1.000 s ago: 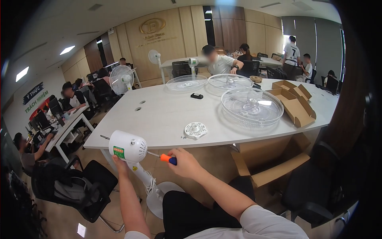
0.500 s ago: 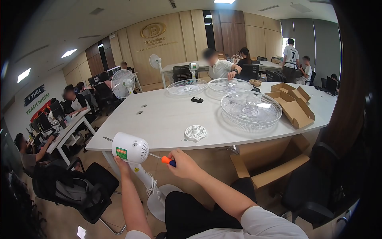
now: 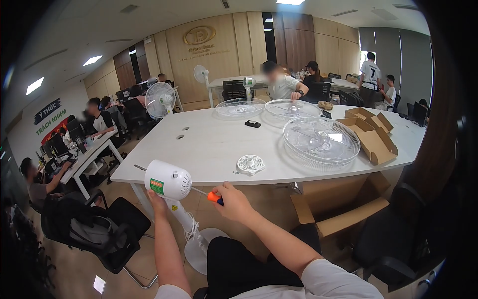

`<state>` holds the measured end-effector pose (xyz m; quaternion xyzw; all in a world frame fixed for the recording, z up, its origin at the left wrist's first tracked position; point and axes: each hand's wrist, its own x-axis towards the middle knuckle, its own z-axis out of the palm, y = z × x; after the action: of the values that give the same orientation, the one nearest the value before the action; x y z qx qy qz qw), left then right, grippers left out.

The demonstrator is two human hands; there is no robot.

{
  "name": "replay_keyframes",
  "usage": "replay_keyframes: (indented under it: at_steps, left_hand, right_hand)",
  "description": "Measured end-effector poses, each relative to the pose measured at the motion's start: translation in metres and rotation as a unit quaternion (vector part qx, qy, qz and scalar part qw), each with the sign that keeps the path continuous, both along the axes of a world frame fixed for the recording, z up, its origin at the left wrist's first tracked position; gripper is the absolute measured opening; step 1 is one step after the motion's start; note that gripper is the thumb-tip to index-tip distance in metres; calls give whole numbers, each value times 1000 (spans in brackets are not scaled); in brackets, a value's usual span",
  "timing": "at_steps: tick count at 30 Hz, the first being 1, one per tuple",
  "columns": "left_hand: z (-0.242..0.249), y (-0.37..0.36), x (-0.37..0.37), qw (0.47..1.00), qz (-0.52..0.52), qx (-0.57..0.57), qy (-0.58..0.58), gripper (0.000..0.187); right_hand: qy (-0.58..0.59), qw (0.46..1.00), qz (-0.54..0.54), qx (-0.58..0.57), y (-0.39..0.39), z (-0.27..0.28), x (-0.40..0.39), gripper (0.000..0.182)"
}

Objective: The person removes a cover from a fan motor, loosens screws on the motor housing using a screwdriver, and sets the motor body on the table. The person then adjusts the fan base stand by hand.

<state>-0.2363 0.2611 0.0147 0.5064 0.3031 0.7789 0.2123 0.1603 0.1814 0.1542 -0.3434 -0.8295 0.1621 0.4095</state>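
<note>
A white fan motor housing (image 3: 168, 180) sits tilted on its white stand (image 3: 185, 219) by the table's front edge, a thin metal shaft pointing left. My left hand (image 3: 157, 203) holds the housing from below, beside its green and orange label. In my right hand (image 3: 233, 202) is a screwdriver (image 3: 214, 198) with an orange and dark blue handle; its tip reaches the vented right end of the housing. The contact point is too small to make out. On the table (image 3: 199, 157) lies a round white slotted part (image 3: 250, 164) with small bits beside it.
Clear fan grilles, the nearest (image 3: 321, 142) at the right, lie on the table with a black object (image 3: 252, 123) and open cardboard boxes (image 3: 371, 137). A person (image 3: 281, 85) works across the table. A large box (image 3: 343, 204) stands below; a chair (image 3: 107, 239) holds a bag.
The view has shifted slightly, so the scene appears a little further right. Both hands keep their places on the housing and the screwdriver.
</note>
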Motion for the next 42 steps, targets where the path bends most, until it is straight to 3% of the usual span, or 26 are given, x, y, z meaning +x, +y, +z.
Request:
replay_keyframes:
  at_steps: [10,13,22,28,31,36,40,42]
  left_hand:
    - [12,-5,20,998,51,2,-47,93]
    - [15,-8,25,995,70,-4,-67,95]
    - [-10,10,-3,997,37,-24,-63,90]
    - [7,2,13,996,19,-31,-83,93]
    - [13,-1,19,995,21,-25,-98,94]
    - [9,3,14,993,21,-25,-114,92]
    - [9,1,15,992,6,-43,-119,85]
    - [12,0,17,992,12,-45,-119,83]
  right_hand:
    - [-64,998,16,-2,7,-7,-8,23]
    - [-3,998,13,57,1,-4,-6,24]
    - [-121,991,-22,-52,-9,13,-13,26]
    - [-47,995,9,-82,-7,6,-7,26]
    - [31,998,42,-38,-6,1,-5,23]
    - [-50,996,32,-71,-6,3,-7,28]
    - [-44,997,43,-49,-8,4,-11,27]
    - [-113,992,4,-53,-16,13,-11,26]
